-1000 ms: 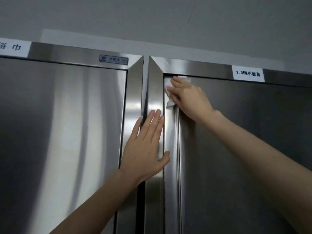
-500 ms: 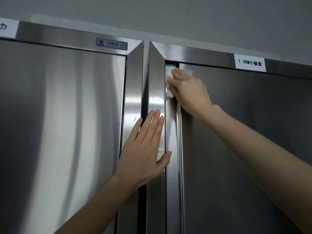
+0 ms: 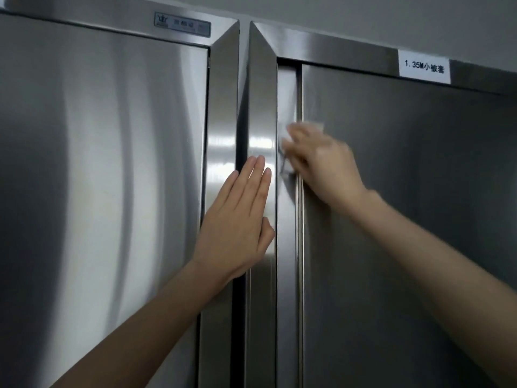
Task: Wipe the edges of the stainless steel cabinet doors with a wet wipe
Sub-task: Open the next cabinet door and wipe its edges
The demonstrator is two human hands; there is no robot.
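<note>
From the head view, the left hand (image 3: 237,219) is lying flat, fingers straight and together, on the brushed steel frame post (image 3: 261,107) between the two cabinets. The blurred right hand (image 3: 321,161) is curling its fingers around a crumpled white wet wipe (image 3: 313,126), pressing it against the left edge of the right-side stainless steel cabinet door (image 3: 405,219), well below a white paper label (image 3: 423,70).

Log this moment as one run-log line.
left hand: flat on frame | right hand: holds wet wipe on door edge

Right hand (image 3: 321,163) motion-blurred, wet wipe (image 3: 314,126) mostly hidden under it, nameplate (image 3: 181,24) print illegible.
</note>
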